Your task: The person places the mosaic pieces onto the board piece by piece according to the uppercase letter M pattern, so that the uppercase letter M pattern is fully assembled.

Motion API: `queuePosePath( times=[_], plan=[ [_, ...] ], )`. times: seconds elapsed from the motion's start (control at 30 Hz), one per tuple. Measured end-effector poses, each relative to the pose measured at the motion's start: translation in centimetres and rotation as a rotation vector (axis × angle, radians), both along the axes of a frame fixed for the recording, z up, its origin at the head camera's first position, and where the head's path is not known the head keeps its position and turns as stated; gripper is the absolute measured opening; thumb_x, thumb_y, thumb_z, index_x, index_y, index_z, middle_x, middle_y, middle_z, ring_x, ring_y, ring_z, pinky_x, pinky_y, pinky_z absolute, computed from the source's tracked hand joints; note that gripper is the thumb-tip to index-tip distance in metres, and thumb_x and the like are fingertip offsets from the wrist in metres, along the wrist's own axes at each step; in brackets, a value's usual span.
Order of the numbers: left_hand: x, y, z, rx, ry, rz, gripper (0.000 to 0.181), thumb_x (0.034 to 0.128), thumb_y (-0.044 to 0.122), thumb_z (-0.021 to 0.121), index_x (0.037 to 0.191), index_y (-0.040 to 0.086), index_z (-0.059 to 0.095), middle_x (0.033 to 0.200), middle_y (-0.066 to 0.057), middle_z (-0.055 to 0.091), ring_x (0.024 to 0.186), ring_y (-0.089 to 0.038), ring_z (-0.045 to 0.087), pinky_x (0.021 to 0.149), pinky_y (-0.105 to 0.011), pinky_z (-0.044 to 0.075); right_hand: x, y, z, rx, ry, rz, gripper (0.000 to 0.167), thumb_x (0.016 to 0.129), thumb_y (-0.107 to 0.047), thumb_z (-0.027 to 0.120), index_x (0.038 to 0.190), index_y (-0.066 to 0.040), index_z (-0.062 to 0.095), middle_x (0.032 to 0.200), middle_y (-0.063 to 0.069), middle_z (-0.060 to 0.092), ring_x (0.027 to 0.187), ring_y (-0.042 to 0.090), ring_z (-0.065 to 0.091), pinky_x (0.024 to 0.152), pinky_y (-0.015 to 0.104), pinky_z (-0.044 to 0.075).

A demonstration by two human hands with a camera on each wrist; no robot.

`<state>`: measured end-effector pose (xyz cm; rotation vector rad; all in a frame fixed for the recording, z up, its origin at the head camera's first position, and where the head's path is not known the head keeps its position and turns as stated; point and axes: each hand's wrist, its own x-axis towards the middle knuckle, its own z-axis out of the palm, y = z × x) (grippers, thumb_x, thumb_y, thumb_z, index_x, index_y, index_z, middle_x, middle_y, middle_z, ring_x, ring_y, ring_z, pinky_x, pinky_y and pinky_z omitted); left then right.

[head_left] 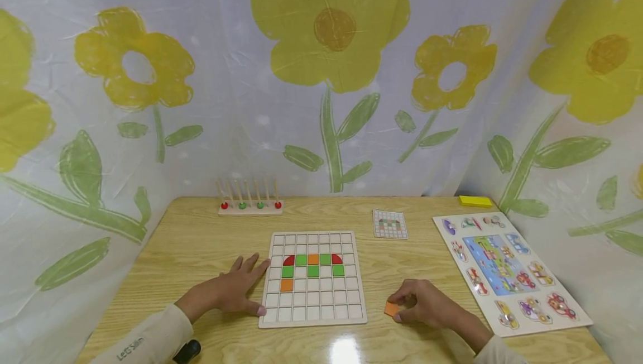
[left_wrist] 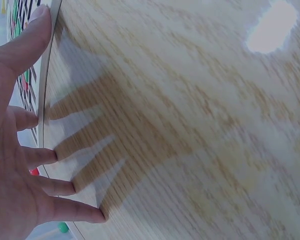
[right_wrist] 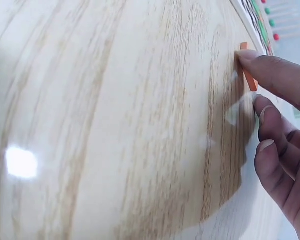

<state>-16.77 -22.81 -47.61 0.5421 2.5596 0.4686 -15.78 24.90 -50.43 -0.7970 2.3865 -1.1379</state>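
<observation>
My left hand (head_left: 233, 291) lies spread at the left edge of a wooden grid board (head_left: 313, 325), its thumb on the near left corner and a fingertip at the edge. In the left wrist view, the fingers are straight. Between thumb and finger, my right hand (head_left: 424, 303) pinches an orange square tile (head_left: 390, 309), to the right of the board and close above the table or touching it; I cannot tell which. On the board, a row holds a red rounded tile (head_left: 336, 259) at each end, with green and orange tiles between. Below are several green tiles (head_left: 313, 271) and an orange tile (head_left: 287, 285).
A printed pattern card (head_left: 390, 224) lies behind the board. Far left stands a peg rack (head_left: 251, 207) with red and green beads. A picture puzzle board (head_left: 562, 322) lies at the right, with a yellow block (head_left: 475, 201) behind it. Flowered curtains (head_left: 226, 129) surround the table (head_left: 191, 230).
</observation>
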Motion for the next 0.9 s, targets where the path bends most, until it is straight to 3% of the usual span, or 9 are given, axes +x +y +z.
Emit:
queuePosePath(
  times=[0.5,0.73,0.9],
  plan=[
    [-0.19,-0.19,-0.48,-0.002,0.001,0.006,0.112,0.079,0.062,0.076,0.162,0.013,0.018,0.165,-0.027,0.009,0.146,-0.063,0.006,0.095,-0.088,0.02,-0.15,-0.33,0.42,0.024,0.013,0.052,0.033,0.088,-0.027,0.079,0.116,-0.009,0.076,0.101,-0.002,0.067,0.091,0.006,0.059,0.078,0.023,0.052],
    [-0.23,-0.14,-0.38,0.003,-0.004,0.005,0.112,0.0796,0.063,0.075,0.162,0.013,0.018,0.165,-0.028,0.009,0.146,-0.063,0.006,0.096,-0.087,0.02,-0.27,-0.67,0.75,0.027,0.004,0.089,0.038,0.088,-0.026,0.078,0.121,-0.008,0.073,0.101,0.0,0.066,0.081,0.005,0.052,0.067,0.02,0.046],
    [-0.15,-0.2,-0.36,0.012,-0.005,0.004,0.112,0.0795,0.062,0.075,0.162,0.012,0.018,0.165,-0.028,0.008,0.145,-0.064,0.005,0.095,-0.088,0.02,-0.19,-0.84,0.61,0.024,0.036,0.102,0.032,0.088,-0.027,0.079,0.115,-0.011,0.075,0.101,-0.001,0.066,0.085,0.005,0.055,0.07,0.021,0.048]
  ],
)
